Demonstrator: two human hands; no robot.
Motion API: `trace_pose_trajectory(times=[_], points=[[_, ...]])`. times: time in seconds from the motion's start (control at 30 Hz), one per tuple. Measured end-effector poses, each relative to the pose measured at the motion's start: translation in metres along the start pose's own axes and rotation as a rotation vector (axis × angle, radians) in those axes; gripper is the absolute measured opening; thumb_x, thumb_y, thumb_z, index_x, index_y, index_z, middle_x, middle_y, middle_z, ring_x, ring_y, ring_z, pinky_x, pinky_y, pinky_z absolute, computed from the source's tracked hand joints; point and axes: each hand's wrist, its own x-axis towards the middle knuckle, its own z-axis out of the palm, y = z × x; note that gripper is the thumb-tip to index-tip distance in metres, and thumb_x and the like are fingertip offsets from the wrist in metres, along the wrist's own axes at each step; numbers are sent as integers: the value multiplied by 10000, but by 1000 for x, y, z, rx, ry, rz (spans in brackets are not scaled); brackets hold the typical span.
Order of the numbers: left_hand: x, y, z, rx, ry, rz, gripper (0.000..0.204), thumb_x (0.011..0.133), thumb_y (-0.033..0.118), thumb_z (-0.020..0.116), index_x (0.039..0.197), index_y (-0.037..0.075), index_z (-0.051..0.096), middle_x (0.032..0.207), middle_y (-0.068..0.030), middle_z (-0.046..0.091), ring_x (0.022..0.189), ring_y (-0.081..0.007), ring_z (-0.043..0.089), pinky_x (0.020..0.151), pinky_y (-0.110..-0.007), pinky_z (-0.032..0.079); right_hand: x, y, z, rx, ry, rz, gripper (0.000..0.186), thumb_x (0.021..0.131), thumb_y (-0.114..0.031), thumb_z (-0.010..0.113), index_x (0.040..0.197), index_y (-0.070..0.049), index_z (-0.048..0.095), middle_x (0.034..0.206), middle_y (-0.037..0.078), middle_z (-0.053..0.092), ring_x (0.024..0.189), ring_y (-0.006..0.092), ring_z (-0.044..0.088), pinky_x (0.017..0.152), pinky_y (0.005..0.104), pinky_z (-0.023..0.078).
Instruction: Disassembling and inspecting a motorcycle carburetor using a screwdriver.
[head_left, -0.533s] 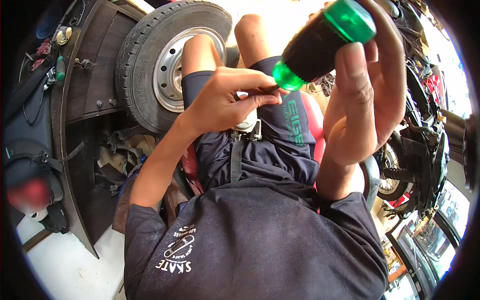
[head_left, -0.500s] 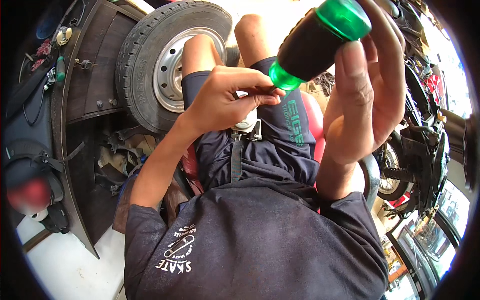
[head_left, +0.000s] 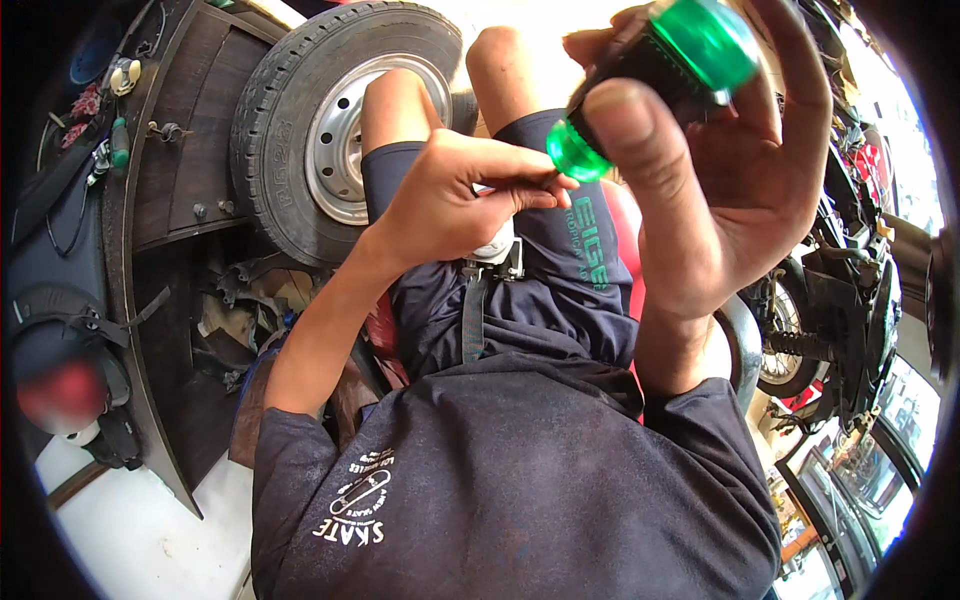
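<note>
Tyre (head_left: pixel 335 125) behind — right hand (head_left: pixel 720 170) wraps the green-ended tool (head_left: pixel 650 85), left fingers (head_left: pixel 520 190) pinched at its lower tip.

The black cylindrical tool with green translucent ends (head_left: pixel 655 75) is partly covered by the right hand (head_left: pixel 720 190), whose thumb crosses its middle, and its top is cut off by the upper edge. What the left hand (head_left: pixel 455 195) pinches at its fingertips is too small to tell. The motorcycle (head_left: pixel 850 290) runs out of view at the dark rim.
</note>
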Motion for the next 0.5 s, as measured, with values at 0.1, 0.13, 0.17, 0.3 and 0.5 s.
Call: trace_pose_trajectory(times=[0.1, 0.13, 0.17, 0.3, 0.5], points=[[-1, 0, 2, -172, 79, -225, 137, 832, -107, 783, 943, -67, 713, 920, -98, 772, 886, -168, 762, 798, -277, 629, -1, 0, 2, -8, -13, 0, 581, 923, -33, 714, 1423, 90, 444, 1042, 274, 616, 825, 292, 642, 747, 410, 541], [-2, 1, 2, -255, 94, -311, 129, 824, -92, 800, 902, -64, 702, 899, -88, 768, 870, -163, 760, 796, -272, 628, -2, 0, 2, -10, -17, 1, 577, 924, -32, 712, 1422, 91, 446, 1037, 272, 617, 819, 289, 640, 742, 409, 540], [-1, 1, 3, -24, 85, -151, 180, 801, -41, 844, 883, -41, 684, 849, -61, 739, 843, -138, 739, 783, -269, 621, -2, 0, 3, -10, -16, 1, 573, 925, -32, 710, 1420, 92, 448, 1031, 269, 617, 813, 287, 639, 737, 408, 539], [1, 3, 6, 167, 88, -142, 301, 788, 99, 911, 965, 2, 687, 827, -33, 689, 837, -113, 696, 805, -291, 599, -2, 1, 2, -8, -10, 2, 557, 930, -30, 703, 1414, 96, 456, 1008, 258, 618, 790, 278, 633, 716, 403, 534], [4, 4, -7, -24, -75, -82, 176, 959, -45, 680, 1130, -65, 719, 1041, -122, 783, 987, -189, 758, 861, -306, 619, 2, 4, 0, 20, 18, 1, 534, 937, -27, 691, 1405, 102, 469, 974, 242, 620, 755, 264, 623, 686, 396, 528]])
